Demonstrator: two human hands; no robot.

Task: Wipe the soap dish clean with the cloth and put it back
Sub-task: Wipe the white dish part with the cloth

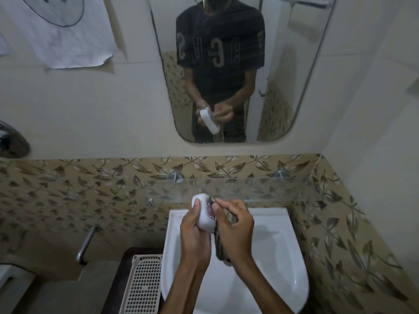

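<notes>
A white soap dish meets a dark patterned cloth above a white basin; brown leaf-print tiles line the wall.

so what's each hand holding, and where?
Left hand grips the soap dish around its near end; right hand holds the bunched cloth against it.

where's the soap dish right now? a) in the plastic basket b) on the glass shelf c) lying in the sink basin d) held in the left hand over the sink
d: the left hand grips the white soap dish above the sink, while the right hand presses the cloth against it.
</notes>
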